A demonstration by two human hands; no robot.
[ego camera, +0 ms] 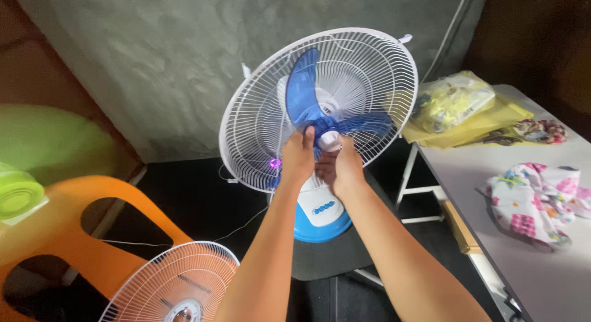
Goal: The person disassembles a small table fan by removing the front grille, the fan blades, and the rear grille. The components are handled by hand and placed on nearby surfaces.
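The fan (320, 106) stands on a dark seat in front of me, against the grey wall (154, 57), its blue-and-white base (321, 211) below my wrists. Its front guard is off: the rear grille (375, 57) rings the bare blue blades (308, 94), and what looks like the detached front grille (172, 282) lies low on my left, beside the orange chair (68, 217).

Both of my hands are up at the hub. My left hand (298, 159) is closed on the lower blade just beside the centre, holding it from turning. My right hand (340, 168) has its fingers (345, 146) curled round the white cap (329, 139) at the middle of the blades, touching it.

I judge that I am working on the blade nut, either loosening or tightening it; I cannot tell which from here. The next move, as I read it, calls for a steady hold on the blade with the left while the right twists the cap squarely, without bending the thin plastic.

To the right, the counter (554, 266) carries patterned cloth (535, 199) and yellow bags (455, 106), well apart from my hands.
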